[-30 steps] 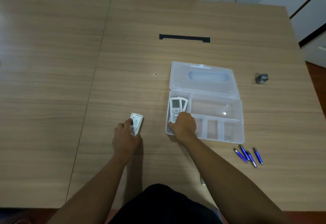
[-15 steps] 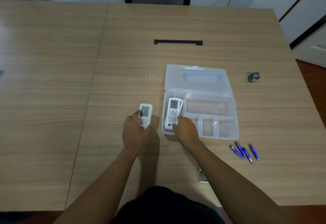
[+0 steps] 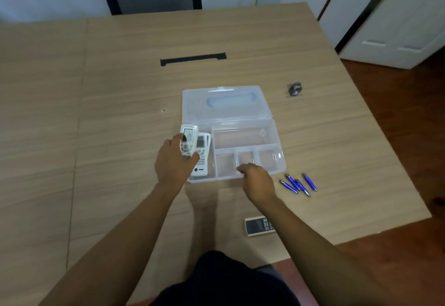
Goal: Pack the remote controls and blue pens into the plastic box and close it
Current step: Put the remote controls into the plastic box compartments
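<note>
A person seated at a wooden desk [image 3: 120,113] is packing a clear plastic box [image 3: 280,161] that lies open in front of them, its lid [image 3: 226,103] folded flat away from them so every compartment can be reached from above.

The left hand [image 3: 174,163] holds a white remote control [image 3: 188,142] display-up, thumb across its buttons and fingers curled behind it, poised over the long compartment at the box's left end. That slot already holds at least one white remote [image 3: 201,159], with the edge of what may be a second under it, so this one is probably being brought in to lie alongside or on top.

The right hand [image 3: 256,181] rests at the box's near edge with fingers loosely bent and gripping nothing, seemingly steadying the box (or about to move off for the next item).

Still on the desk: four blue pens [image 3: 298,184] in a loose cluster just right of the box's near corner, and one darker-faced remote [image 3: 258,225] nearer the person, partly hidden by the right forearm. The remaining box compartments look empty.
</note>
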